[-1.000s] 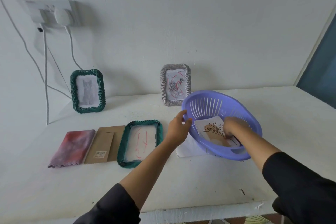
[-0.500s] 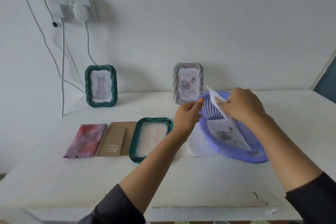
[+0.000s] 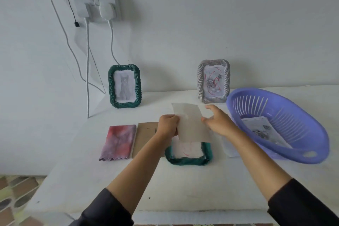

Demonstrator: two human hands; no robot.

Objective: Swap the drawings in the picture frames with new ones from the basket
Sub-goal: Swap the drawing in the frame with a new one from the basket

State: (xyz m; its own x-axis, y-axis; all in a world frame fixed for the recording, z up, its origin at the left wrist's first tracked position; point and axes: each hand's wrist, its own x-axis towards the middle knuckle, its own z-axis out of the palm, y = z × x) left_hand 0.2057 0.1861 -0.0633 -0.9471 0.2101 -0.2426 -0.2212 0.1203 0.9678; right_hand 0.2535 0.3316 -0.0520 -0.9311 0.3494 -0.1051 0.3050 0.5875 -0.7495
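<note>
Surface: a white table, set against the wall.
Back row: a green frame and a grey frame, stood upright.
Front row: a reddish cloth, a brown backing board, a second green frame laid flat, a white sheet.
Right side: a purple basket, placed partly on the white sheet.

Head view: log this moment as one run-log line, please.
phase: carrying new drawing | left hand: grip on sheet | right hand: at sheet edge | sheet: above flat green frame | basket: one drawing inside
</note>
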